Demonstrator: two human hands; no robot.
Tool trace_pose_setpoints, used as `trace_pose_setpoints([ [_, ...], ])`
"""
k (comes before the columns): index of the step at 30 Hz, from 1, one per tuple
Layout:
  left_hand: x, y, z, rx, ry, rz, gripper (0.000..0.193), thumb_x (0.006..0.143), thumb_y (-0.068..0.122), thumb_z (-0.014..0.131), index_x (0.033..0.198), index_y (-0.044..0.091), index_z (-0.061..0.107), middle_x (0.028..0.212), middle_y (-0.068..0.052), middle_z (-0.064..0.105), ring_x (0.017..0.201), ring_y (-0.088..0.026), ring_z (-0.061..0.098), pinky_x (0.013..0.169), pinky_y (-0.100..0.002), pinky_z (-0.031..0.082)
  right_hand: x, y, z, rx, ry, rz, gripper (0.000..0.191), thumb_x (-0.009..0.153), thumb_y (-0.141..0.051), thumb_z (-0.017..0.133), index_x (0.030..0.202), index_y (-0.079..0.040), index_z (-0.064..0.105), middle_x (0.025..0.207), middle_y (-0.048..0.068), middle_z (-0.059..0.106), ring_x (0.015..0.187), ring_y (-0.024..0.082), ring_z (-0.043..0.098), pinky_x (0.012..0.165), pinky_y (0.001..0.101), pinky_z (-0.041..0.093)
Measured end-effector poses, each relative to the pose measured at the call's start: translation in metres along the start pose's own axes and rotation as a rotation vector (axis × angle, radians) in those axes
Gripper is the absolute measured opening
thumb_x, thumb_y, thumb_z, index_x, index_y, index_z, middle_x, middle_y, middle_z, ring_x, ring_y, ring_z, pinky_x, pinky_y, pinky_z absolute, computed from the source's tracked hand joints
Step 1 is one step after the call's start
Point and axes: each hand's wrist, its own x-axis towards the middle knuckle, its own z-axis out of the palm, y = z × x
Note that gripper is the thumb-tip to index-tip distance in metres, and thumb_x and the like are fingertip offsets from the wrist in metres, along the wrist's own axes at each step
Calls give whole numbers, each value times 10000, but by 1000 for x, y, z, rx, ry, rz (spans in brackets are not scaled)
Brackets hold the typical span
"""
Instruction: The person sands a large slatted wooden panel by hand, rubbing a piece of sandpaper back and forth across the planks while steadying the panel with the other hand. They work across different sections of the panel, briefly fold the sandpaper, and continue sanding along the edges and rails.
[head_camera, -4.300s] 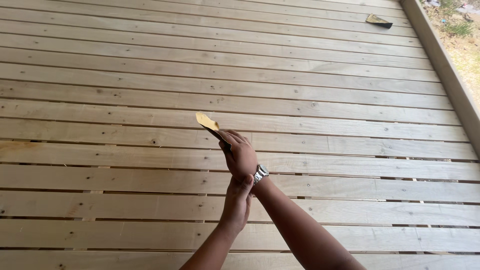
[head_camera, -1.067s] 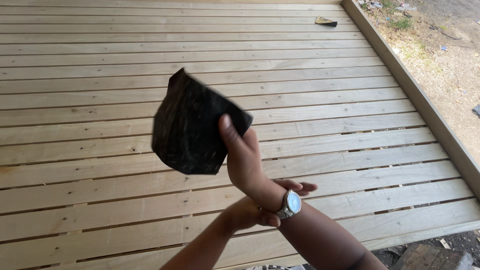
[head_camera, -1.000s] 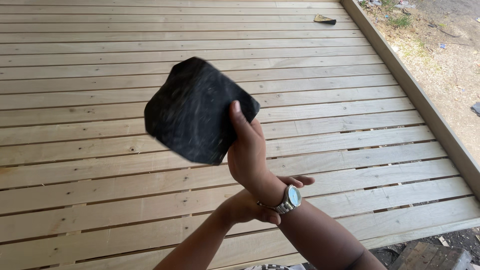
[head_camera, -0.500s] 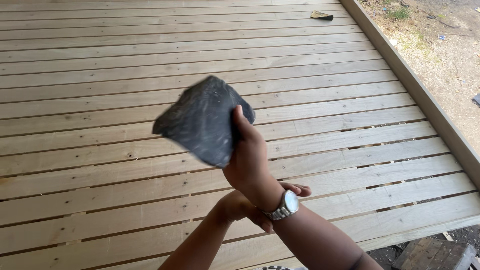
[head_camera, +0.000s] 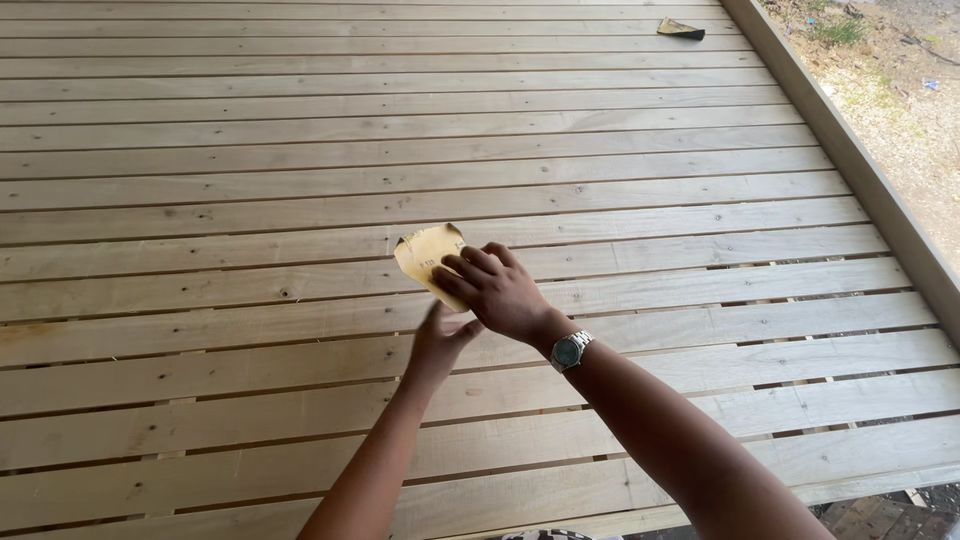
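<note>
Clearly you stood over a slatted deck (head_camera: 200, 150) of pale timber boards, looking down at both hands at its middle. Furthest left of the three lay the sandpaper sheet (head_camera: 425, 255), tan backing up, pressed flat on one board. Just right of it and lower, your left hand (head_camera: 438, 345) reached up under the other wrist; whether its grip was closed or loose could not be told, since it was blurred and partly hidden. Next to the right, your right hand (head_camera: 498, 290) had its fingers (head_camera: 462, 272) spread over the sheet's near edge, holding it down against the wood rather than clenching it. A wristwatch (head_camera: 570, 350) sat on that arm.

As for progress, the boards looked evenly pale and raw everywhere in view, so I judged that no clear line separated worked wood from unworked; most of the deck may well have remained to be rubbed. Far right, at the top, a second small dark scrap (head_camera: 680, 29) lay near the raised edge beam (head_camera: 860, 170), well apart from your hands, with bare ground beyond.
</note>
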Motion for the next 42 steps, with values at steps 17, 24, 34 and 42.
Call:
trace_pose_setpoints([
  [17,48,-61,-5,1241,-42,429,663,935,76,394,1578,231,346,1675,2,234,1527,-369,164,1233,-535,127,-93,-8,113,449,-215,226,537,916,-262,685,1427,-151,561,1507,49,526,1430,250,425,1196,474,281],
  [24,82,-55,-34,1151,264,251,536,1058,497,334,1579,373,317,1652,-25,312,1541,-365,223,1266,-531,178,-128,52,116,229,-330,549,612,1034,-497,439,1563,-194,380,1649,29,318,1529,229,220,1232,443,111],
  [34,95,-63,-162,1301,456,-196,696,1019,441,441,1642,400,133,1696,-87,48,1498,-520,66,1196,-643,79,-184,82,113,111,-298,718,530,1044,-483,369,1517,-270,475,1655,3,331,1551,214,207,1264,409,129],
  [42,143,23,99,1260,-173,216,498,1022,589,178,1520,604,195,1723,-6,54,1534,-505,6,1218,-587,-35,-180,88,114,126,-275,706,519,1028,-437,402,1514,-270,477,1647,3,329,1540,226,216,1256,412,146],
])
